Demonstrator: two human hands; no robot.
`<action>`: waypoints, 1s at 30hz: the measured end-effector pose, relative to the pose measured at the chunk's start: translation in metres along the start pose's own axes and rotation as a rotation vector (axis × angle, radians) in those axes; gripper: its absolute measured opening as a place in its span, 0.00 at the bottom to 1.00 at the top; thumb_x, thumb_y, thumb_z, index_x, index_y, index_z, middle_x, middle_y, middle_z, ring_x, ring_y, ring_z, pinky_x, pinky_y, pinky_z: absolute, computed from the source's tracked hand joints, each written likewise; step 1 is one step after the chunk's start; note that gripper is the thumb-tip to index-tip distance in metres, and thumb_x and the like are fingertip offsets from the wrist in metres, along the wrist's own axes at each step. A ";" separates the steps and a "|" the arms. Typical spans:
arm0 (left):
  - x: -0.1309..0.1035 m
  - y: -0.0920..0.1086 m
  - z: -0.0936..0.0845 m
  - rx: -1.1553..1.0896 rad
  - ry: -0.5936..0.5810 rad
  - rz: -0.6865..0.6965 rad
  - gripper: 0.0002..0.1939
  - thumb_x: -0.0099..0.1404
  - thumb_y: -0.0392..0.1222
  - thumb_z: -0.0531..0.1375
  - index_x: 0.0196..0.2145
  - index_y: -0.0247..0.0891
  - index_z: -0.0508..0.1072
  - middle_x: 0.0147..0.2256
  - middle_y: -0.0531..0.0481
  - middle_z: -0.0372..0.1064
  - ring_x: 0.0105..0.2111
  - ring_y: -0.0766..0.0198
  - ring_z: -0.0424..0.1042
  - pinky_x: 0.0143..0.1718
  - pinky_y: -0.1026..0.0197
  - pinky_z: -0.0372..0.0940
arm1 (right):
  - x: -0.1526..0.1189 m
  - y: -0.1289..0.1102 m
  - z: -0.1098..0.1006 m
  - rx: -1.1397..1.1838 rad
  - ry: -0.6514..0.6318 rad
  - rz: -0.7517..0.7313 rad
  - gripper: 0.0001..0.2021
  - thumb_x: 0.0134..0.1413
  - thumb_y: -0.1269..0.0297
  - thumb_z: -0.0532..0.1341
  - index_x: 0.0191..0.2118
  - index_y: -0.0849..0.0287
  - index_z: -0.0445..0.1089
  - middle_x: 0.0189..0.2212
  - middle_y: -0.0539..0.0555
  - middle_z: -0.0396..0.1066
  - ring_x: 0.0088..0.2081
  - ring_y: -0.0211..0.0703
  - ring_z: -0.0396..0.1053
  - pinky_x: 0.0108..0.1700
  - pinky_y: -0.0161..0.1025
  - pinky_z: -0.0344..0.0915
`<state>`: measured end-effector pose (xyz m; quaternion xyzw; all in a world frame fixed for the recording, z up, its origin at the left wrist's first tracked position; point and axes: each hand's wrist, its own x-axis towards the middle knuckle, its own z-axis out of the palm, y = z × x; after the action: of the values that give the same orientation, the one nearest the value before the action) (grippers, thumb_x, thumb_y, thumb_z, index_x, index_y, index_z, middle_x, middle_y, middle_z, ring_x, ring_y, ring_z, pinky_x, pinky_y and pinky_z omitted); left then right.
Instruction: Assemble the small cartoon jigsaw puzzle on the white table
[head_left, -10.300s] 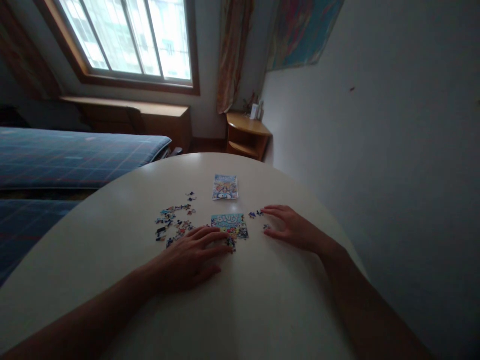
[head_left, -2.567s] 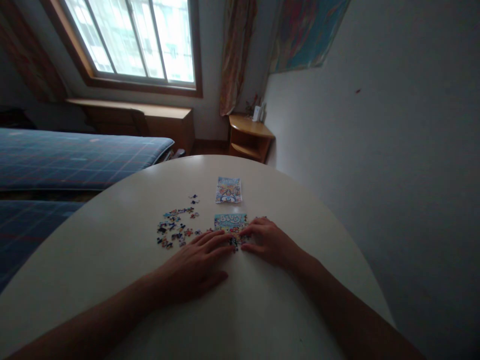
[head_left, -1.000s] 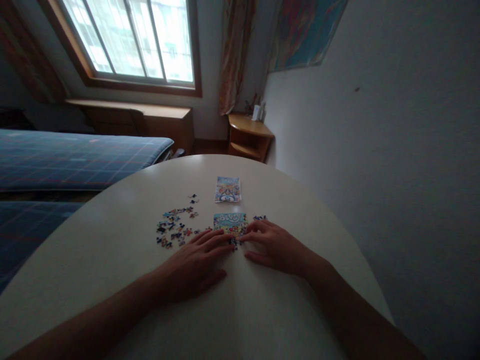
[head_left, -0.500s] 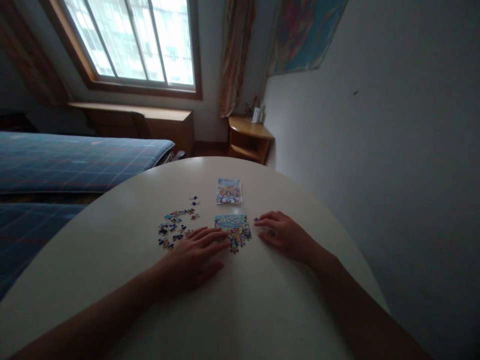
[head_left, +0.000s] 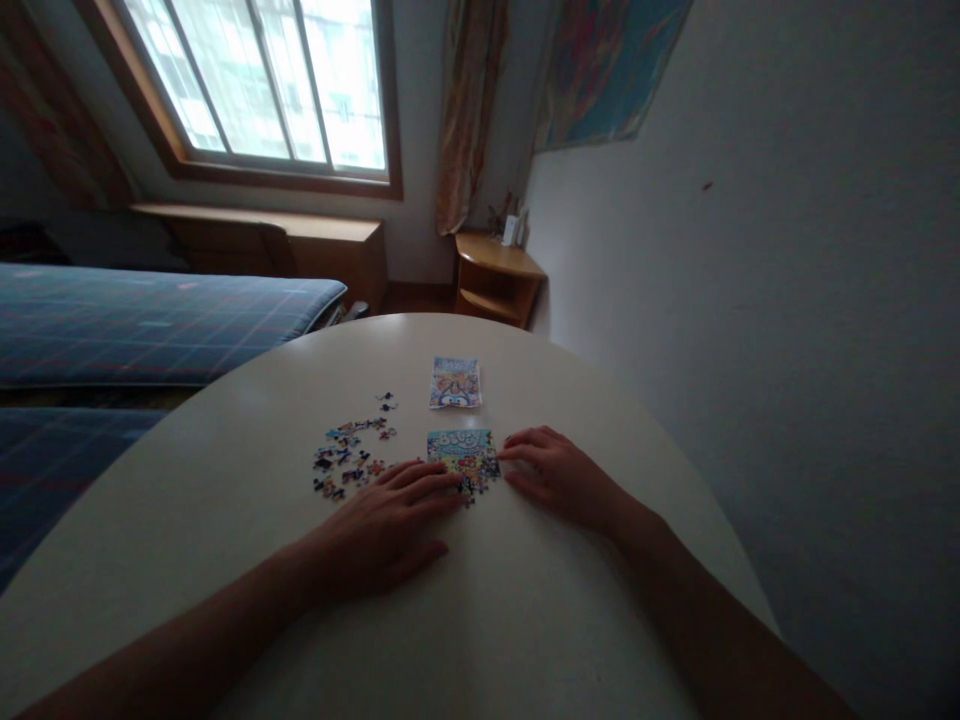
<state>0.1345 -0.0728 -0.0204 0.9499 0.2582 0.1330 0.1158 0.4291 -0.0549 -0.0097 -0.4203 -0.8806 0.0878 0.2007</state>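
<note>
A partly assembled jigsaw puzzle (head_left: 460, 447) lies on the white round table (head_left: 525, 620), its upper edge straight and its lower edge ragged. My left hand (head_left: 405, 500) lies flat with fingers stretched over the puzzle's lower left part, hiding some of it. At the puzzle's right edge is my right hand (head_left: 551, 468), its index fingertip touching that edge and its thumb apart below. I see no piece in its fingers. Loose puzzle pieces (head_left: 343, 456) are scattered left of the puzzle, the nearest beside my left fingers.
A small printed picture sheet or packet (head_left: 455, 383) lies beyond the puzzle. A plaid-covered bed (head_left: 165, 320) stands left of the table. The wall (head_left: 750, 350) is on the right, and a wooden corner shelf (head_left: 499, 258) stands behind.
My right hand has moved left to the puzzle's right edge. The small blue piece that lay by its fingertips is no longer visible. My left hand has barely moved.
</note>
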 end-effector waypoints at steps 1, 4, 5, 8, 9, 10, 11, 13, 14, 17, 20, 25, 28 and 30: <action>0.000 0.000 0.000 0.002 -0.002 -0.001 0.24 0.68 0.45 0.57 0.62 0.46 0.63 0.65 0.48 0.58 0.64 0.49 0.56 0.64 0.43 0.54 | 0.000 -0.001 0.000 -0.001 -0.002 0.001 0.11 0.59 0.67 0.63 0.48 0.54 0.75 0.46 0.58 0.74 0.48 0.48 0.70 0.54 0.50 0.66; 0.000 -0.001 0.000 0.009 -0.009 0.002 0.24 0.68 0.45 0.57 0.61 0.46 0.63 0.65 0.48 0.58 0.64 0.49 0.56 0.63 0.43 0.54 | 0.000 -0.003 -0.001 -0.004 -0.008 -0.001 0.11 0.59 0.66 0.62 0.48 0.54 0.75 0.46 0.58 0.74 0.48 0.48 0.70 0.54 0.50 0.66; 0.000 -0.001 0.000 0.013 -0.012 0.000 0.24 0.68 0.45 0.57 0.62 0.46 0.63 0.65 0.48 0.58 0.64 0.49 0.57 0.63 0.43 0.55 | 0.001 -0.003 -0.001 -0.002 -0.010 -0.002 0.11 0.59 0.66 0.62 0.48 0.54 0.75 0.46 0.58 0.74 0.48 0.48 0.70 0.54 0.50 0.66; -0.001 0.000 -0.001 0.020 -0.021 -0.006 0.24 0.69 0.45 0.56 0.62 0.46 0.62 0.64 0.48 0.58 0.64 0.48 0.57 0.63 0.43 0.55 | 0.000 -0.005 0.000 0.004 -0.012 -0.001 0.11 0.59 0.66 0.62 0.48 0.54 0.74 0.46 0.57 0.74 0.48 0.48 0.69 0.54 0.49 0.66; -0.001 0.000 -0.002 0.019 -0.023 -0.008 0.24 0.69 0.45 0.56 0.62 0.46 0.62 0.64 0.48 0.58 0.64 0.48 0.57 0.63 0.43 0.55 | 0.000 -0.005 0.000 0.003 -0.014 0.000 0.11 0.59 0.66 0.62 0.48 0.55 0.74 0.46 0.57 0.74 0.48 0.47 0.69 0.54 0.49 0.66; -0.001 0.001 -0.002 0.016 -0.025 -0.008 0.24 0.69 0.45 0.56 0.62 0.46 0.62 0.64 0.48 0.58 0.64 0.49 0.57 0.63 0.43 0.54 | 0.000 -0.005 0.001 0.001 -0.016 0.000 0.11 0.60 0.66 0.62 0.48 0.55 0.74 0.46 0.57 0.74 0.48 0.47 0.69 0.54 0.49 0.66; -0.001 0.001 -0.002 0.013 -0.025 -0.008 0.24 0.69 0.45 0.56 0.62 0.46 0.62 0.64 0.48 0.58 0.64 0.49 0.57 0.63 0.43 0.54 | 0.001 -0.005 0.001 -0.002 -0.017 0.000 0.11 0.60 0.66 0.62 0.48 0.55 0.74 0.46 0.57 0.74 0.48 0.47 0.69 0.54 0.49 0.66; -0.001 0.002 -0.003 0.009 -0.021 -0.010 0.24 0.69 0.44 0.56 0.62 0.45 0.62 0.64 0.48 0.58 0.64 0.49 0.56 0.63 0.44 0.54 | 0.001 -0.005 0.002 -0.006 -0.019 -0.005 0.11 0.60 0.66 0.62 0.48 0.55 0.74 0.46 0.57 0.73 0.48 0.47 0.69 0.54 0.49 0.66; -0.001 0.002 -0.003 0.009 -0.019 -0.011 0.24 0.69 0.44 0.56 0.62 0.45 0.62 0.64 0.48 0.58 0.64 0.49 0.56 0.63 0.44 0.54 | 0.001 -0.004 0.002 -0.006 -0.015 -0.009 0.11 0.60 0.67 0.62 0.48 0.55 0.74 0.46 0.57 0.73 0.48 0.47 0.69 0.54 0.49 0.66; 0.000 0.002 -0.004 0.013 -0.021 -0.016 0.24 0.69 0.44 0.56 0.61 0.45 0.63 0.64 0.49 0.58 0.64 0.50 0.56 0.63 0.44 0.55 | 0.001 -0.005 0.002 -0.003 -0.005 -0.023 0.11 0.59 0.67 0.62 0.48 0.55 0.74 0.45 0.57 0.74 0.48 0.47 0.69 0.53 0.49 0.66; 0.000 0.002 -0.004 0.017 -0.028 -0.012 0.23 0.69 0.44 0.56 0.61 0.44 0.63 0.64 0.48 0.58 0.64 0.50 0.56 0.63 0.44 0.55 | 0.001 -0.005 0.001 -0.001 0.001 -0.032 0.11 0.59 0.67 0.63 0.47 0.55 0.74 0.45 0.57 0.74 0.47 0.47 0.70 0.53 0.48 0.66; 0.000 0.002 -0.004 0.032 -0.045 -0.022 0.24 0.70 0.44 0.55 0.62 0.45 0.62 0.65 0.51 0.58 0.64 0.50 0.55 0.63 0.44 0.54 | 0.001 -0.006 0.001 0.003 0.004 -0.029 0.11 0.59 0.67 0.63 0.47 0.54 0.74 0.45 0.57 0.74 0.48 0.47 0.70 0.53 0.48 0.66; 0.000 0.002 -0.004 0.038 -0.048 -0.018 0.24 0.70 0.45 0.55 0.62 0.45 0.62 0.65 0.50 0.58 0.64 0.50 0.55 0.64 0.44 0.54 | 0.001 -0.007 0.002 0.007 0.003 -0.020 0.11 0.59 0.67 0.63 0.47 0.54 0.74 0.45 0.57 0.74 0.48 0.47 0.70 0.54 0.48 0.66; 0.000 0.002 -0.004 0.035 -0.036 -0.004 0.25 0.69 0.45 0.56 0.62 0.45 0.62 0.65 0.50 0.58 0.64 0.50 0.56 0.64 0.44 0.53 | 0.002 -0.008 0.002 0.008 0.004 -0.020 0.11 0.59 0.67 0.63 0.47 0.54 0.74 0.45 0.57 0.74 0.48 0.47 0.70 0.53 0.48 0.66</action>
<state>0.1345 -0.0742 -0.0164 0.9534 0.2605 0.1112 0.1039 0.4215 -0.0585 -0.0089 -0.4109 -0.8839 0.0887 0.2051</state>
